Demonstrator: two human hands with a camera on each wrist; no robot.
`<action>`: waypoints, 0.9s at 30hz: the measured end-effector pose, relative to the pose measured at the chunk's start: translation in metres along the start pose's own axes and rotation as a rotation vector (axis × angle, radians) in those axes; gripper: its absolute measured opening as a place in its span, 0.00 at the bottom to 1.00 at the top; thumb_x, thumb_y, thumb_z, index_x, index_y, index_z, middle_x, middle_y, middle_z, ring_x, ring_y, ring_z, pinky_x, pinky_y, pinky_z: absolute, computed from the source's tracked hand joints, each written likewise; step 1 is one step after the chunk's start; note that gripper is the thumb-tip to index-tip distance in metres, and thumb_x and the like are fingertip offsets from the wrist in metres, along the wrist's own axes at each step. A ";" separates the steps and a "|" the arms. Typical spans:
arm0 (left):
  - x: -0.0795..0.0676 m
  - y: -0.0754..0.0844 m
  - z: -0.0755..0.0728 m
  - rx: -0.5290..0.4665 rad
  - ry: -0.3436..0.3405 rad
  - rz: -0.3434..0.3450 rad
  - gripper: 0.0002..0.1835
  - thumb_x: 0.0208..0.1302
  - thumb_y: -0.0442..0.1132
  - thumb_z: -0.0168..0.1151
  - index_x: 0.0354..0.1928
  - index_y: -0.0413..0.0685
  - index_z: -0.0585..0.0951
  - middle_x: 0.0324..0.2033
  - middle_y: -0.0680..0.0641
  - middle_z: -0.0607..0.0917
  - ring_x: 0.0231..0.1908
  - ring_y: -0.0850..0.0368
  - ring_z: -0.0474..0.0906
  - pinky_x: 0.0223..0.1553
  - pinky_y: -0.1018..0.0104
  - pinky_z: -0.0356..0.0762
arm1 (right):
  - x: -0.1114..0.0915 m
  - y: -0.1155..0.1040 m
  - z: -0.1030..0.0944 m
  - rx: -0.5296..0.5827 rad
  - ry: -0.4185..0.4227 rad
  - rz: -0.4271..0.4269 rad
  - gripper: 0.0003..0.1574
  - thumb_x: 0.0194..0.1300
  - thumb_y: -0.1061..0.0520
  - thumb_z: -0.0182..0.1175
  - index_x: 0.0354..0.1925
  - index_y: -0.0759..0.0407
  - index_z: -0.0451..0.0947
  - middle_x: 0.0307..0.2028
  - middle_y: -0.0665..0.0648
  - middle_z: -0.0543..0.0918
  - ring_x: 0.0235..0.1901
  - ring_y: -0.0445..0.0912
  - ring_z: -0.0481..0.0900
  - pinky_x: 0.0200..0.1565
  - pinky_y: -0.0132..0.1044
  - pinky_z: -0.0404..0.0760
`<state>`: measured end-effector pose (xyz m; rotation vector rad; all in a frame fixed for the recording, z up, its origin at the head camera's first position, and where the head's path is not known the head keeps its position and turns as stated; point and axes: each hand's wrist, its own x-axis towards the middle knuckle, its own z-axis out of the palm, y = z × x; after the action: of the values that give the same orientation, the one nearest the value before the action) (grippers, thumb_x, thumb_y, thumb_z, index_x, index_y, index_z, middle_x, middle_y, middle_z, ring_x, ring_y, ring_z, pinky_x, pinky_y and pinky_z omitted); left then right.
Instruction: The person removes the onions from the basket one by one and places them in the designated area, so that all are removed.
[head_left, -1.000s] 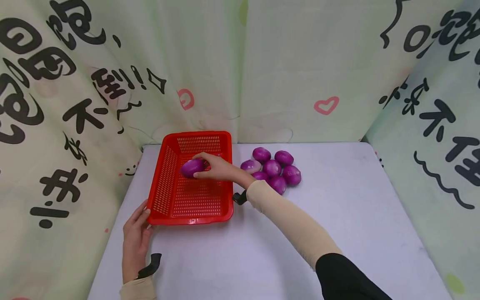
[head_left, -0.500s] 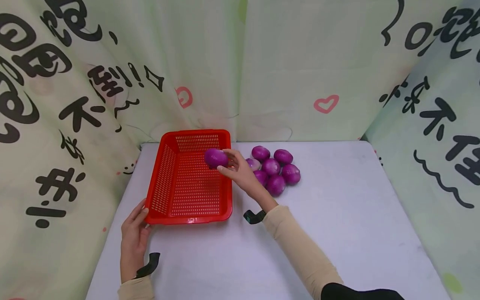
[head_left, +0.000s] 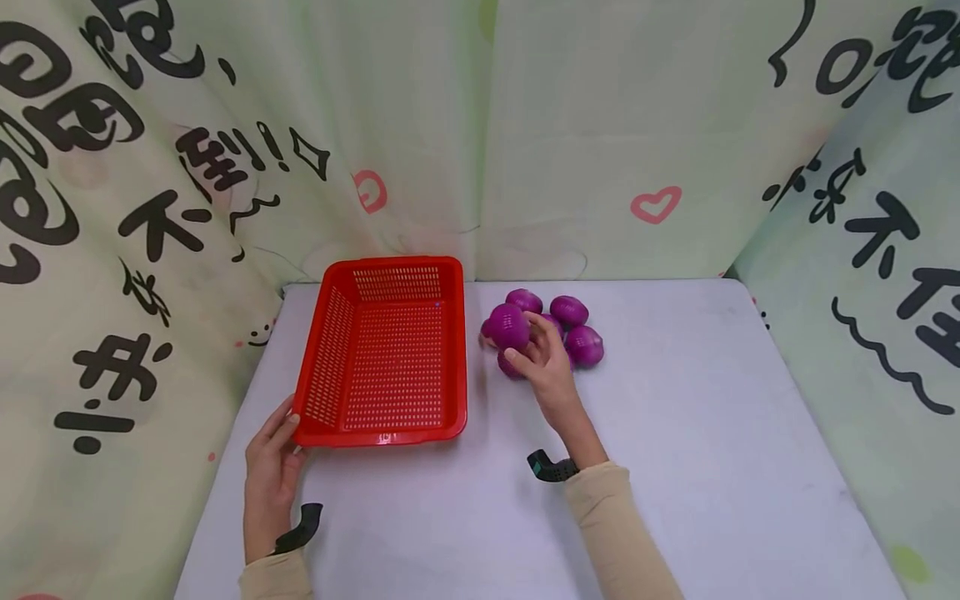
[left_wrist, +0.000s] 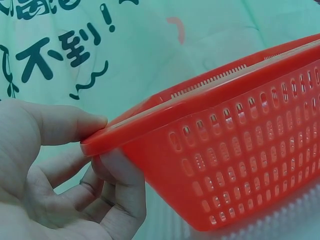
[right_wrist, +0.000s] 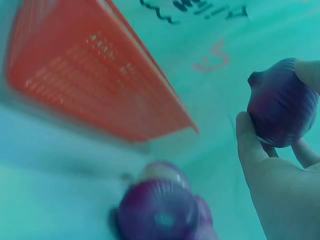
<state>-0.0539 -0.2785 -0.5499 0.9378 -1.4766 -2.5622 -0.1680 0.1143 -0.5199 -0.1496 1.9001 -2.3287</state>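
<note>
My right hand (head_left: 551, 371) grips a purple onion (head_left: 509, 326) between thumb and fingers, above the cluster of onions on the table. In the right wrist view the held onion (right_wrist: 282, 102) shows its pointed end, with another onion (right_wrist: 159, 210) below. At the near left corner of a red plastic basket (head_left: 378, 437), my left hand (head_left: 272, 483) pinches the rim. The left wrist view shows the thumb and fingers on either side of the basket's rim (left_wrist: 165, 107). No onion shows inside the basket.
Several purple onions (head_left: 585, 346) lie bunched to the right of the basket on a white-covered table (head_left: 712, 467). A pale printed curtain (head_left: 555, 150) hangs behind the table and along both sides.
My right hand has carried the onion out from over the basket, rightward to above the bunched onions. The left hand stays on the rim.
</note>
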 end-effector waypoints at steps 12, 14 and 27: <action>0.000 0.000 0.000 0.008 0.003 0.005 0.32 0.76 0.45 0.61 0.79 0.58 0.67 0.72 0.56 0.71 0.63 0.59 0.73 0.52 0.73 0.85 | -0.029 0.015 -0.054 0.058 0.109 -0.023 0.54 0.71 0.71 0.60 0.83 0.47 0.47 0.80 0.53 0.53 0.78 0.51 0.60 0.64 0.26 0.78; 0.000 0.000 0.000 0.014 0.002 0.005 0.32 0.76 0.45 0.61 0.79 0.58 0.67 0.72 0.56 0.70 0.64 0.59 0.73 0.53 0.73 0.85 | -0.035 0.020 -0.063 0.051 0.141 -0.015 0.54 0.71 0.71 0.60 0.83 0.47 0.48 0.80 0.53 0.53 0.76 0.51 0.62 0.63 0.26 0.79; 0.000 -0.001 -0.002 -0.006 0.005 0.023 0.31 0.76 0.42 0.62 0.78 0.55 0.68 0.67 0.57 0.75 0.59 0.59 0.76 0.50 0.74 0.86 | -0.060 0.039 -0.101 -0.381 0.388 0.119 0.54 0.69 0.62 0.69 0.82 0.42 0.53 0.77 0.60 0.61 0.71 0.56 0.68 0.62 0.25 0.78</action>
<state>-0.0531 -0.2792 -0.5518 0.9201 -1.4691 -2.5446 -0.1235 0.2136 -0.5785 0.3980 2.4408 -2.0047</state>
